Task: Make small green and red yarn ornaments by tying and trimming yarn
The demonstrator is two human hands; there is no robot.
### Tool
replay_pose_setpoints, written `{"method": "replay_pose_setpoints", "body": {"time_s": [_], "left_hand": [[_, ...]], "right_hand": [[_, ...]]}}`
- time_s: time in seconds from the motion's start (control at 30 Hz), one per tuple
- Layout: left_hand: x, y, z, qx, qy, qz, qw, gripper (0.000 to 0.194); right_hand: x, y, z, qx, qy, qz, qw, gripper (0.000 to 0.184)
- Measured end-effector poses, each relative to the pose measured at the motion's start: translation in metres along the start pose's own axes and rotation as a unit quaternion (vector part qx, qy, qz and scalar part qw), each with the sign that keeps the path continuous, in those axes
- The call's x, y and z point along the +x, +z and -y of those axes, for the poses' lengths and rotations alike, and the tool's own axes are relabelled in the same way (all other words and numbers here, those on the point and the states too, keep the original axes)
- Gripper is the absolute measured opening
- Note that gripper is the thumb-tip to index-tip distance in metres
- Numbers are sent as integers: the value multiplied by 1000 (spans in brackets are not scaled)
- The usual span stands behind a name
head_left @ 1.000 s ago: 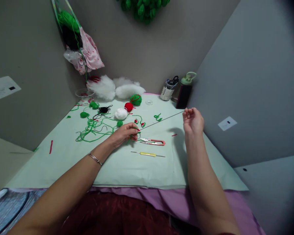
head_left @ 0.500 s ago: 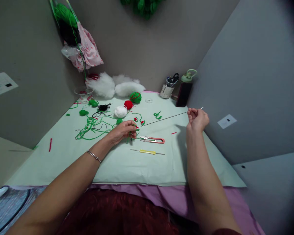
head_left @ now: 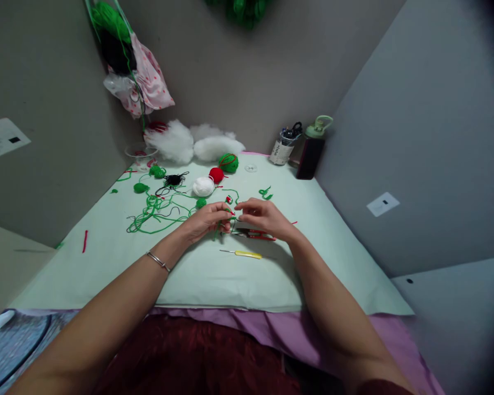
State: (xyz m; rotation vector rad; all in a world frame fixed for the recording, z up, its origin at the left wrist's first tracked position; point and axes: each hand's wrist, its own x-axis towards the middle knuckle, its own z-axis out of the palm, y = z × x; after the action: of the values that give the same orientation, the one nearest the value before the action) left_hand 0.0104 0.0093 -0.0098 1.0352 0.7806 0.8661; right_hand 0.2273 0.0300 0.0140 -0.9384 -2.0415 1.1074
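My left hand (head_left: 212, 220) pinches a small green and red crocheted piece (head_left: 232, 214) between thumb and fingers above the table. Close to its right side, my right hand (head_left: 260, 214) has its thumb and fingertips drawn together. The sewing needle that hand held a moment ago is too small or hidden to make out now. A bit of dark thread shows near the piece. Orange-handled thread snips (head_left: 257, 235) lie under my right hand, partly covered. Nearer to me rests a crochet hook with a yellow grip (head_left: 248, 254).
Tangled green yarn (head_left: 152, 211) spreads to the left. Behind are a white yarn ball (head_left: 203, 186), a red ball (head_left: 216, 175), a green ball (head_left: 229, 163) and white stuffing (head_left: 175, 144). A pen cup (head_left: 281, 151) and a dark phone (head_left: 310, 158) stand at the back right.
My right hand has come back leftward from the far right, where it held a dark thread taut, to beside the crocheted piece. The thread is slack now. My left hand has barely moved.
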Motion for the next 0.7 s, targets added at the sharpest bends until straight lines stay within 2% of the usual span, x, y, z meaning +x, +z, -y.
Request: {"method": "replay_pose_setpoints", "body": {"time_s": [0.13,0.7], "left_hand": [[0,0,1,7,-4,-1,1000,24],[1,0,0,9,-3,1,1000,25]], "right_hand": [[2,16,-3,-23,-15,-26,999,16],[6,2,-2,50,25,-134,989,13]]}}
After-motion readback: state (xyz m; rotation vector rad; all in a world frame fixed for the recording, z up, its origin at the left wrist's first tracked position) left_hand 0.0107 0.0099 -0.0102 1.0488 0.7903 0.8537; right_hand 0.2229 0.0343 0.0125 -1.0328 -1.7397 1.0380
